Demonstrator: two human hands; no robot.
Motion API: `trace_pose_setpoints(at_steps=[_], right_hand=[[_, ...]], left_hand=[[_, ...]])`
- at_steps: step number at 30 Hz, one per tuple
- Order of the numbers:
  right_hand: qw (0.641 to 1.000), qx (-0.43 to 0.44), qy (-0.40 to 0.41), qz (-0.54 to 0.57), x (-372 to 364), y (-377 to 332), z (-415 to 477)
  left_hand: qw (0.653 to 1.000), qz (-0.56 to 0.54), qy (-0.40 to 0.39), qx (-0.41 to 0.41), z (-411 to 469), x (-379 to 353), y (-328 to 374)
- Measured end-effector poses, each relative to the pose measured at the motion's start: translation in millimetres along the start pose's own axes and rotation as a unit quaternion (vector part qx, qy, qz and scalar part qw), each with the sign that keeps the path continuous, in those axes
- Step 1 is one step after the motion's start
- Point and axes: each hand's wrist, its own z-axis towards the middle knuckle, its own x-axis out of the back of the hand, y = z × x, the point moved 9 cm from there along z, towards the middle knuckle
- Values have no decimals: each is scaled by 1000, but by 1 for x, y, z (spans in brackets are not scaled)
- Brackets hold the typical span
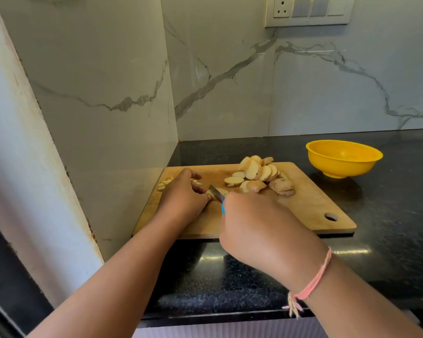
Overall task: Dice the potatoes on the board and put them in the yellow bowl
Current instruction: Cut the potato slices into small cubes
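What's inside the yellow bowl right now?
The yellow bowl looks empty: only its bare yellow inside shows. Its near wall hides a little of the inside closest to the camera.

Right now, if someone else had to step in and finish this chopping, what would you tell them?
The left hand pinches a potato piece on the board. The right hand grips the knife, with the blade at that piece.
The slices are piled mid-board, and a few cut sticks lie by the left hand. The bowl stands right of the board and looks empty.
Done: slicing, and a little cutting.
Left: dice the rest and move it all into the bowl.
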Motion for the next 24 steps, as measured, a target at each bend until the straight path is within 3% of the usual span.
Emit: trace_pose_setpoints(at_steps=[6, 9, 14, 20, 24], right_hand=[[998, -4, -58, -22, -8, 5, -13], [999, 5, -28, -34, -4, 9, -22], [998, -21, -66, 8, 7, 29, -25], [989, -56, 41, 134, 49, 66, 10], [980, -52, 70, 176, 50, 76, 50]], left_hand=[[1000, 15, 6, -2, -2, 1, 3], [1000, 15, 7, -2, -3, 1, 3], [1000, 19, 10, -9, -4, 2, 3], [999, 17, 3, -35, -6, 2, 8], [996, 64, -13, -59, -9, -3, 15]])
